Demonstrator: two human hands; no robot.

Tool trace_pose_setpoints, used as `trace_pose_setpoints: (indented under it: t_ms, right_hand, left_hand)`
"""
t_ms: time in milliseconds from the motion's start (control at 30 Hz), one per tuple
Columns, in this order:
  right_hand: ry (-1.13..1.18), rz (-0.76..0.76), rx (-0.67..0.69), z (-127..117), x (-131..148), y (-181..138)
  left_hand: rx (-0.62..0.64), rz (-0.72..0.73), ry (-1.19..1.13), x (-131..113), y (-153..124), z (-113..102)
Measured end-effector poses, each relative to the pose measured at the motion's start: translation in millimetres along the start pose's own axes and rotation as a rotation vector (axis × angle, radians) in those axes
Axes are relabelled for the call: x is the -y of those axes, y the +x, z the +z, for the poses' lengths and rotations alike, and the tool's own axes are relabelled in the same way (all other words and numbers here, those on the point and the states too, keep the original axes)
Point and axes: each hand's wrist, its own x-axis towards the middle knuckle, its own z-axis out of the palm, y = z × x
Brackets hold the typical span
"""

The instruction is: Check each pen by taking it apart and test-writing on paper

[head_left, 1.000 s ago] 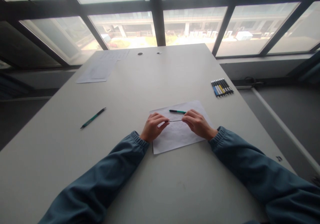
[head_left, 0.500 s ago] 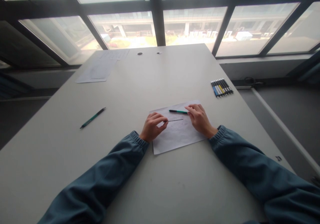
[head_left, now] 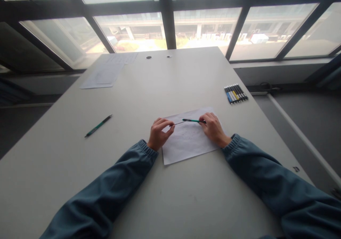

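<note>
Over a white sheet of paper (head_left: 189, 146), my left hand (head_left: 159, 132) pinches one end of a thin dark rod (head_left: 179, 123), which looks like a pen refill. Its far end reaches to the tip of a green and black pen (head_left: 194, 120); whether the two touch I cannot tell. The pen's other end is gripped between the thumb and fingers of my right hand (head_left: 212, 129). A second green and black pen (head_left: 98, 126) lies on the table to the left of both hands.
Several pens or markers (head_left: 236, 94) lie side by side near the table's right edge. More papers (head_left: 101, 74) rest at the far left of the white table (head_left: 170, 86). Two round holes sit near its far edge, before the windows. A small dark piece (head_left: 296, 169) lies at right.
My right hand has closed on the green pen and shifted it slightly right. The left hand has moved a little left and up, the thin rod now slanting up towards the pen's tip.
</note>
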Motion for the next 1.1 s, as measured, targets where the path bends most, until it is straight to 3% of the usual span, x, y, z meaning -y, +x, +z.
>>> trace_pose_setpoints:
  t_ms: [133, 267, 1100]
  right_hand:
    - [0.135, 0.039, -0.167, -1.1, -4.1, 0.8]
    - [0.14, 0.013, -0.233, -4.4, -4.3, 0.9]
    - [0.083, 0.005, -0.269, -5.7, -3.2, 0.3]
  left_hand:
    - [-0.096, -0.069, 0.021, 4.6, 3.7, -5.8]
    - [-0.145, -0.088, 0.031, 6.9, 5.7, -7.9]
    - [-0.088, -0.042, 0.062, 9.0, 3.6, -5.8]
